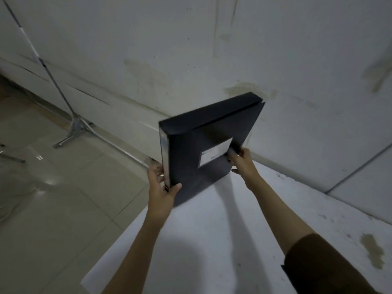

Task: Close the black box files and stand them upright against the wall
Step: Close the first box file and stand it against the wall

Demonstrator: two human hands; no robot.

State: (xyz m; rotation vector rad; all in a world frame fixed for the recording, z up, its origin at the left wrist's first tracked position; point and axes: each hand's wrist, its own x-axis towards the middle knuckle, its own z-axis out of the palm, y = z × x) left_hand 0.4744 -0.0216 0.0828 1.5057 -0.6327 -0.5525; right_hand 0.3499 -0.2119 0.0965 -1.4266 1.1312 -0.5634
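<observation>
A stained white wall fills the upper frame, with a white table below it at lower right. At the centre one black box file stands tilted on the table's far edge, near the wall; its lid looks almost shut. The left hand clasps its lower-left spine corner, and the right hand pinches the opening edge. Judged from this, closing is nearly done; squaring it against the wall remains.

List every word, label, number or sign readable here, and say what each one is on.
None can be read.
White label on the front of the black box file: dark print and a small blue mark, too blurred to read.
Spine strip on the file's left edge: pale with a bluish patch, illegible.
Pole of the metal stand: a pale tag, unreadable.
</observation>
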